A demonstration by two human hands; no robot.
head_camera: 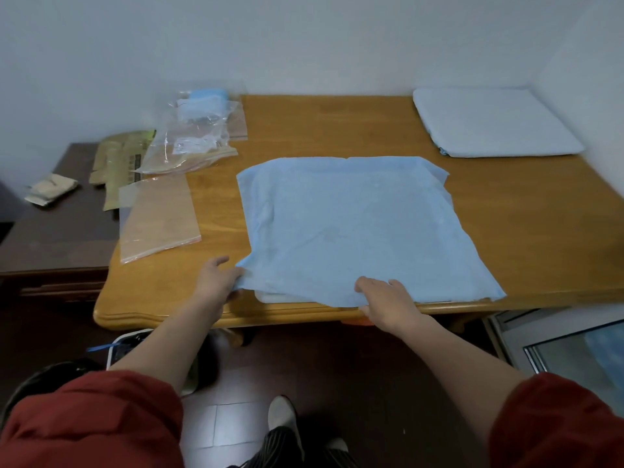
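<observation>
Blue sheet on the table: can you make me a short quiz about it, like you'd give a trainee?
1. True or false: the left hand and the right hand both grip the blue sheet along its near edge.
2. Where on the wooden table does the folded pale stack lie? A near left corner; B far right corner; C centre.
3. Fill in: the clear plastic bag lies to the sheet's ____.
Key: 1 true; 2 B; 3 left.
</observation>
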